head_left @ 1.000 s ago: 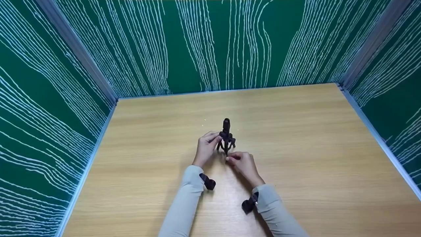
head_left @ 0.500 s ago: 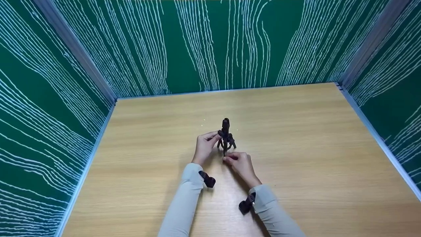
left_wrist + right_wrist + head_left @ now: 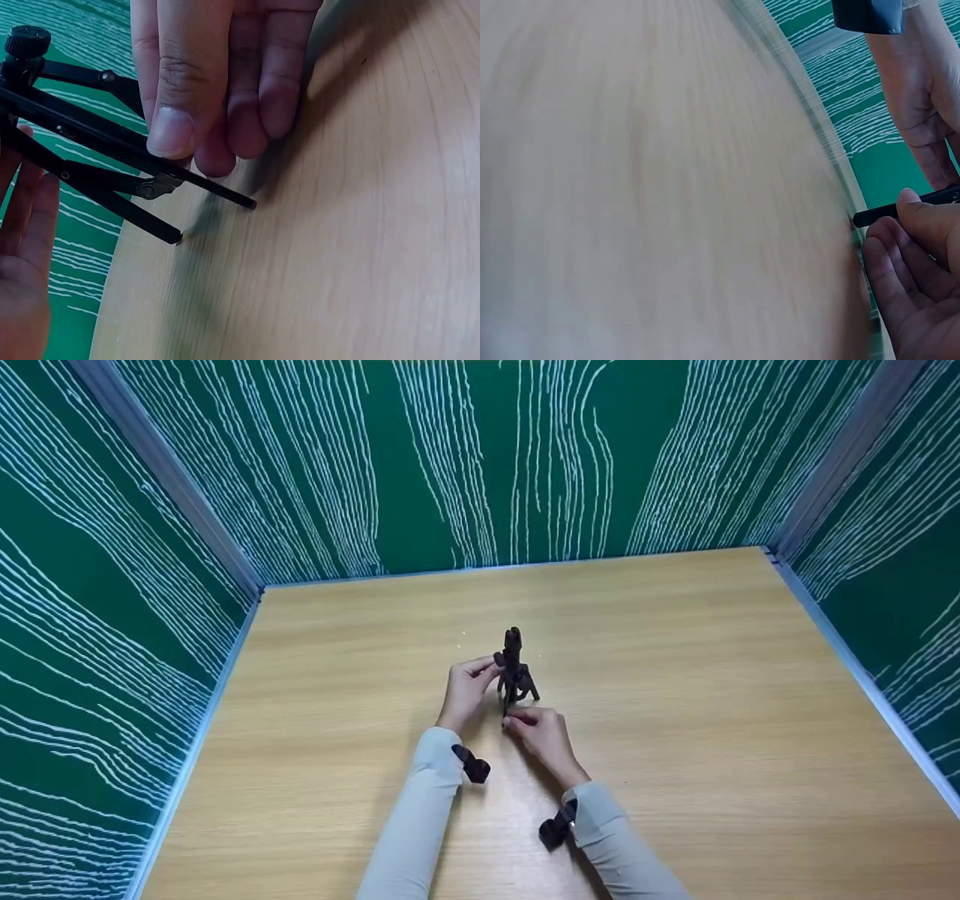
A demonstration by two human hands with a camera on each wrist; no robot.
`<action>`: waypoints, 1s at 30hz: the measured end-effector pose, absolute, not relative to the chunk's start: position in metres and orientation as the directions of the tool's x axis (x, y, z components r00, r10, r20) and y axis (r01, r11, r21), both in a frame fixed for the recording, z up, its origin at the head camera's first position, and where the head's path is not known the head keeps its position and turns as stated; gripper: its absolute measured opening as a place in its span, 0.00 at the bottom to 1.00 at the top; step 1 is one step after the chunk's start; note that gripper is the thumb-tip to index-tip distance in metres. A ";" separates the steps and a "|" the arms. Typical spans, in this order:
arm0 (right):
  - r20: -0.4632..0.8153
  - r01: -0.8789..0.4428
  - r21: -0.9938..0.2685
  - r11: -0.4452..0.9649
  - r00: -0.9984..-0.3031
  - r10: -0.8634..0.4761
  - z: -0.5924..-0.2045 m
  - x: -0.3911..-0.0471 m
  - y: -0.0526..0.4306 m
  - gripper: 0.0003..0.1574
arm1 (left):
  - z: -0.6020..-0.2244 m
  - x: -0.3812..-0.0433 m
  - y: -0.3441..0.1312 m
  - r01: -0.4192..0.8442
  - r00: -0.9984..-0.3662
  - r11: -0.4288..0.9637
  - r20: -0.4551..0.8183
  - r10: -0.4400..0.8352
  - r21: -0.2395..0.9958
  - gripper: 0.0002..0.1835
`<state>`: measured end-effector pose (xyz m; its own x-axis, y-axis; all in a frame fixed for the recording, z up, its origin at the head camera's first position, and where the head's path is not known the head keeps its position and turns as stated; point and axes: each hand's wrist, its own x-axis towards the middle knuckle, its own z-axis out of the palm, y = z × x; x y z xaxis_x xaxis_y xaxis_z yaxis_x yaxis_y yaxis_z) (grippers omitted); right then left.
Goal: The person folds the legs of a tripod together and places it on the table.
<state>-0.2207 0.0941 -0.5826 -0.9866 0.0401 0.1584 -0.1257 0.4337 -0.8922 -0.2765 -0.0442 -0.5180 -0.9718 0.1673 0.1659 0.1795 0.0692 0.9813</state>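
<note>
A: Where is the small black tripod (image 3: 514,667) with the jointed legs?

B: About midway between the left and right edges of the pale wood-grain tabletop (image 3: 675,660), well in from the far edge. It looks upright, legs partly spread; whether every foot bears on the wood, I can't tell.

A: And the fingers?

B: The right hand (image 3: 546,735) has thumb and finger clamped on one slim black leg (image 3: 221,190), just short of its tip. The left hand (image 3: 466,690) pinches the side of the tripod's upper part; the left wrist view cuts off most of that grip.

A: How would you work that leg well?

B: I'd let the left hand steady the top and only the right hand move, following the leg's own hinge instead of twisting it sideways. I'd mind the silvery joint (image 3: 154,186) on the brace, which could nip skin. If the leg resists, the black ribbed knob (image 3: 27,41) may be worth checking before forcing anything.

A: What's around?

B: Pale flecks (image 3: 463,633) towards the far edge, light grey sleeves (image 3: 420,810), and beyond that edge a green wall (image 3: 394,510) with wavy white lines.
</note>
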 end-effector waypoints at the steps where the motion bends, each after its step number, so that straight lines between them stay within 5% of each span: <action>1: 0.155 -0.123 -0.894 0.430 -0.987 0.041 -0.583 -0.221 0.094 0.08 | -0.518 -0.277 -0.044 0.175 -0.973 0.069 0.161 0.168 0.982 0.11; 15: 0.129 -0.106 -0.903 0.415 -0.991 0.027 -0.583 -0.222 0.098 0.10 | -0.516 -0.270 -0.044 0.251 -0.963 0.122 0.235 0.130 0.960 0.11; 30: -0.025 0.080 -0.924 0.374 -0.988 0.152 -0.571 -0.233 0.131 0.13 | -0.523 -0.245 -0.053 0.274 -0.961 0.097 0.271 0.051 0.957 0.14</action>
